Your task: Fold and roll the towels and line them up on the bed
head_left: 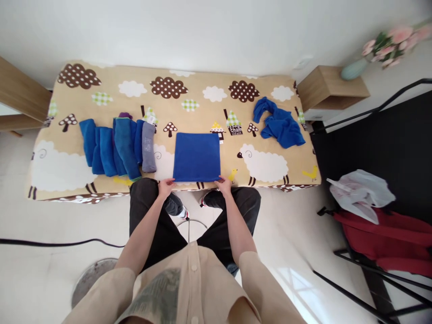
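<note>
A blue towel (196, 157) lies flat in a neat rectangle on the patterned bedspread (199, 119), close to the near edge. Its near left corner is pinched by my left hand (165, 187), and my right hand (224, 184) pinches the near right corner. Left of it, several blue rolled towels (107, 151) lie side by side, with a grey rolled towel (148, 147) at the end closest to the flat one. On the right, a crumpled blue cloth (282, 127) lies in a loose heap, apart from both hands.
A wooden nightstand (313, 87) holds a vase (353, 69) of pink flowers by the wall. On the right, a black folding chair (374, 139) carries a red bag (384, 238) and a white plastic bag (362, 193). A black cable (64, 244) crosses the floor at left.
</note>
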`<state>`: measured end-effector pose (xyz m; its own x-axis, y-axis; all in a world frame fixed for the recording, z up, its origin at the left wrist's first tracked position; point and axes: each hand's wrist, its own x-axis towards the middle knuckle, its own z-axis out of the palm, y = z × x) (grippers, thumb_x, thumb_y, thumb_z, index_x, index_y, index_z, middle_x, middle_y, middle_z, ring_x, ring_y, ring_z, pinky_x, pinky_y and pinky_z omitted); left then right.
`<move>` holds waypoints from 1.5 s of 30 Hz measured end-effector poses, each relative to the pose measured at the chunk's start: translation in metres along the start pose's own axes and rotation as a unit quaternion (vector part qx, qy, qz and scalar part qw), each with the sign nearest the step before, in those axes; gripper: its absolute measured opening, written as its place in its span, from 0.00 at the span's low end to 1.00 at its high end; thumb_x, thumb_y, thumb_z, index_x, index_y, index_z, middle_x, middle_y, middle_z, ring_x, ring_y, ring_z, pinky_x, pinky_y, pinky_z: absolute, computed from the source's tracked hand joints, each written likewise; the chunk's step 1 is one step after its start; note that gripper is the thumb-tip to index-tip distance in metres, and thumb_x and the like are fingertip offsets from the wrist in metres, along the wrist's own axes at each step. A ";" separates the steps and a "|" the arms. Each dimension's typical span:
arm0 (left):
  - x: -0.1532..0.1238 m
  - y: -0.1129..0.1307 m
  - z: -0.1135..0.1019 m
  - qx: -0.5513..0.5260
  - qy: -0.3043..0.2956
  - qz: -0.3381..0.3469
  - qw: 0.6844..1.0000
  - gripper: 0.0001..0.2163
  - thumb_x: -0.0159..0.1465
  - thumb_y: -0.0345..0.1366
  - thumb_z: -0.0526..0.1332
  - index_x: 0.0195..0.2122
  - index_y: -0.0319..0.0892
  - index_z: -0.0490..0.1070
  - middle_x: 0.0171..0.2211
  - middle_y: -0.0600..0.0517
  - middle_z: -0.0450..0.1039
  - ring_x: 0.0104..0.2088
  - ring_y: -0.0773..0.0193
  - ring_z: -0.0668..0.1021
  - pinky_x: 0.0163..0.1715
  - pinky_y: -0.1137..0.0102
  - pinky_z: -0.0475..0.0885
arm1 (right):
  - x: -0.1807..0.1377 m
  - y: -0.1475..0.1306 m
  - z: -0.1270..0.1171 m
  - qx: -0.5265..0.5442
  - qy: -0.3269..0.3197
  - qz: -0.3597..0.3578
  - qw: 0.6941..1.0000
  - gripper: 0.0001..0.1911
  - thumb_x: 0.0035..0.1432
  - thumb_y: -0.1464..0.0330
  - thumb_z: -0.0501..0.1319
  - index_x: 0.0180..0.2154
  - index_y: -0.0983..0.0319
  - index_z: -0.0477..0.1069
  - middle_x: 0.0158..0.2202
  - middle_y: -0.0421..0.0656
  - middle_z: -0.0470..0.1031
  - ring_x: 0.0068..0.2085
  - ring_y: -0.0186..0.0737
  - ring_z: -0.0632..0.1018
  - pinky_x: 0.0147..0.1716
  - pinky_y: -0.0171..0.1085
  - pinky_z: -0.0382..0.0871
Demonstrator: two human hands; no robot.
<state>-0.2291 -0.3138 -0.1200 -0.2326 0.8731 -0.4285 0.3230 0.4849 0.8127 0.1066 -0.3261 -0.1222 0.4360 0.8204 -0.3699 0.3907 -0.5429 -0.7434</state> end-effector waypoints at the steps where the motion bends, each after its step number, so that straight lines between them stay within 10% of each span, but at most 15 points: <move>1: 0.002 -0.001 0.001 0.011 -0.003 0.005 1.000 0.12 0.52 0.28 0.69 0.38 0.36 0.81 0.28 0.50 0.78 0.35 0.56 0.81 0.49 0.56 0.79 | 0.000 0.001 0.000 -0.026 -0.005 -0.015 1.000 0.25 0.46 0.72 0.65 0.49 0.68 0.81 0.31 0.44 0.80 0.34 0.43 0.79 0.46 0.41 0.78; 13: 0.021 -0.010 0.012 0.161 -0.077 0.270 0.946 0.18 0.57 0.23 0.57 0.42 0.43 0.82 0.57 0.46 0.78 0.63 0.53 0.75 0.68 0.50 0.67 | 0.004 0.003 0.000 -0.177 -0.064 -0.222 0.957 0.25 0.55 0.81 0.52 0.47 0.64 0.82 0.57 0.49 0.79 0.61 0.42 0.76 0.68 0.44 0.63; 29: 0.012 -0.001 0.000 0.131 -0.040 0.156 0.978 0.15 0.64 0.30 0.57 0.44 0.40 0.83 0.49 0.43 0.83 0.52 0.49 0.82 0.62 0.54 0.72 | -0.005 -0.013 -0.010 -0.139 -0.039 -0.085 0.986 0.21 0.60 0.74 0.54 0.49 0.63 0.82 0.45 0.48 0.85 0.43 0.44 0.83 0.56 0.40 0.73; 45: 0.025 0.000 0.011 -0.174 -0.069 0.014 0.982 0.19 0.57 0.46 0.69 0.43 0.40 0.73 0.37 0.49 0.77 0.38 0.62 0.80 0.40 0.65 0.82 | 0.007 0.006 0.002 0.164 -0.050 -0.063 0.983 0.14 0.58 0.66 0.63 0.44 0.65 0.80 0.49 0.52 0.84 0.51 0.45 0.83 0.57 0.44 0.76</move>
<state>-0.2250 -0.2913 -0.1354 -0.0933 0.8960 -0.4341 -0.0115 0.4350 0.9004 0.1102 -0.3231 -0.1306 0.3125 0.9002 -0.3033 0.1470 -0.3613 -0.9208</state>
